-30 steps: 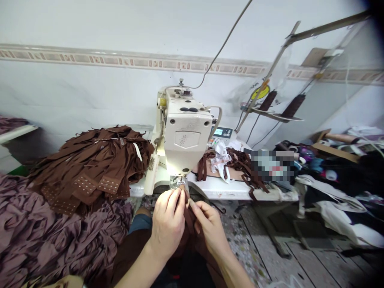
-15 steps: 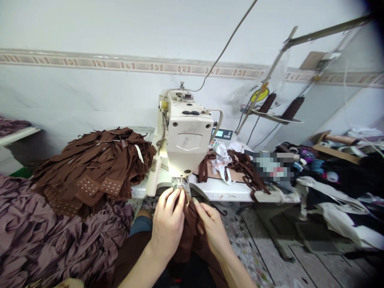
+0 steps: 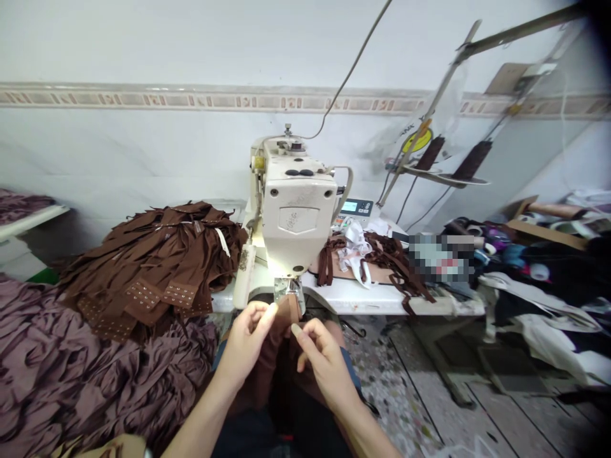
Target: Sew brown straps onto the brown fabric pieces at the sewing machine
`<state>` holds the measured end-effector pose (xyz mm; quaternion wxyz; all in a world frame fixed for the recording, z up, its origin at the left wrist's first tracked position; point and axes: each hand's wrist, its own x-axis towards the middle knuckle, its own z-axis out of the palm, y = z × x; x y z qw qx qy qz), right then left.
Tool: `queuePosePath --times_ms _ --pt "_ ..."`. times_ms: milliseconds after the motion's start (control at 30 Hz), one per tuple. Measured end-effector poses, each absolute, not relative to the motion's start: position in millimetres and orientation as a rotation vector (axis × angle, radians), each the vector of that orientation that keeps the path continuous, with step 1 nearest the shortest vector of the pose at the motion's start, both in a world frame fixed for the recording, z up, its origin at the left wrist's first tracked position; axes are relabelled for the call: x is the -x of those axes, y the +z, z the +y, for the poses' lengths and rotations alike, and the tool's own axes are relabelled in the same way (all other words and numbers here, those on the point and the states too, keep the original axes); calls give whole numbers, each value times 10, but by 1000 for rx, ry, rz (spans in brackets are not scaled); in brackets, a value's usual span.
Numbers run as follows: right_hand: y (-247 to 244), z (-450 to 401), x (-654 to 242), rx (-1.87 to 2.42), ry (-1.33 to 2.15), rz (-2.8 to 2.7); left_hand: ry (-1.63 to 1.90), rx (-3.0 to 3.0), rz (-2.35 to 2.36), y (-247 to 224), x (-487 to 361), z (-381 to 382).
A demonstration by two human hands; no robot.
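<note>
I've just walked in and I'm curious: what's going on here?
A person sits at an industrial sewing machine, with their left hand and right hand on either side of a brown fabric strip that hangs below the presser foot. A pile of brown fabric pieces and a heap of mauve fabric lie to the left.

Brown fabric strips [image 3: 157, 261] beside mauve cloth [image 3: 95, 375].

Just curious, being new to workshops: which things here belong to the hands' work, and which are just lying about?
In use: left hand, right hand, brown fabric, sewing machine.
Lying about: studded brown strips, mauve fabric heap, tangled brown straps.
</note>
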<state>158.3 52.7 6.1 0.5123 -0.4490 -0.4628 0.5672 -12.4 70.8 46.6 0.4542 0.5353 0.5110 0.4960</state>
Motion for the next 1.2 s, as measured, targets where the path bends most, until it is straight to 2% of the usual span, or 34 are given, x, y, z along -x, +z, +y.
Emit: queuePosePath --times_ms 167,367,467,667,867,1067,1200 --pt "237 486 -1630 1019 1376 -1058 1157 -1188 1113 379 61 735" --pt "582 465 -1947 1100 839 -1343 1082 -1333 1140 354 11 473" --pt "703 539 -2119 1112 696 -1488 1088 -1441 1194 365 -15 298" --pt "685 765 -2174 1092 849 -1471 959 -1413 1016 383 -95 271" --pt "479 1147 -2031 1139 926 -1389 1091 -1340 1045 423 -146 485" --pt "385 1460 -1936 1116 819 -1403 1431 -2046 1472 396 -25 509" --pt "401 1572 -1946 1093 776 -1466 1388 -2632 1429 349 5 478"
